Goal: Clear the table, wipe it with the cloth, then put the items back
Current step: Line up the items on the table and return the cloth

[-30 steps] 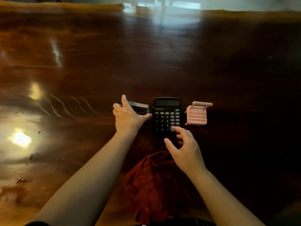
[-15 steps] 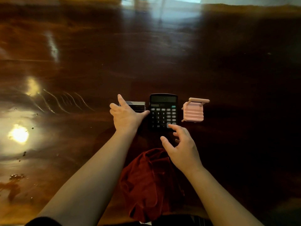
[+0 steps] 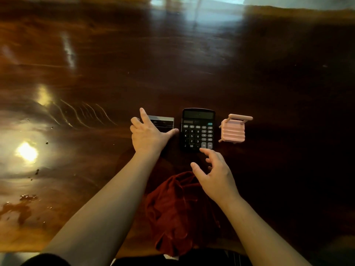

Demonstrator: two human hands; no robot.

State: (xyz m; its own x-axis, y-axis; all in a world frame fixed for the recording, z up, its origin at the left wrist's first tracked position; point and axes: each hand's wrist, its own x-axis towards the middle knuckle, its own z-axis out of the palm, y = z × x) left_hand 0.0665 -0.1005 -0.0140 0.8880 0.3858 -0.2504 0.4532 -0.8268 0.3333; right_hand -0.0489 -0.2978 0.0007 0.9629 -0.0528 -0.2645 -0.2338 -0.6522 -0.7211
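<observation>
A black calculator [image 3: 197,128] lies on the glossy dark wooden table [image 3: 172,64]. Left of it is a small black and silver box [image 3: 163,122], right of it a pink toy chair [image 3: 233,129]. My left hand [image 3: 148,134] rests over the box's near left part, fingers spread, thumb toward the calculator; whether it grips the box is unclear. My right hand [image 3: 213,173] hovers just in front of the calculator's near edge, fingers apart and curled, holding nothing. A crumpled dark red cloth [image 3: 176,212] lies at the table's near edge between my forearms.
Wet smears and dark specks [image 3: 21,206] mark the table at the near left, with bright light reflections [image 3: 26,151] beside them. Curved streaks [image 3: 82,112] show left of the box. The table's far edge [image 3: 288,8] runs along the top.
The camera view has shifted slightly, so everything sits a little higher in the picture. Both hands hold nearly the same pose by the box and calculator.
</observation>
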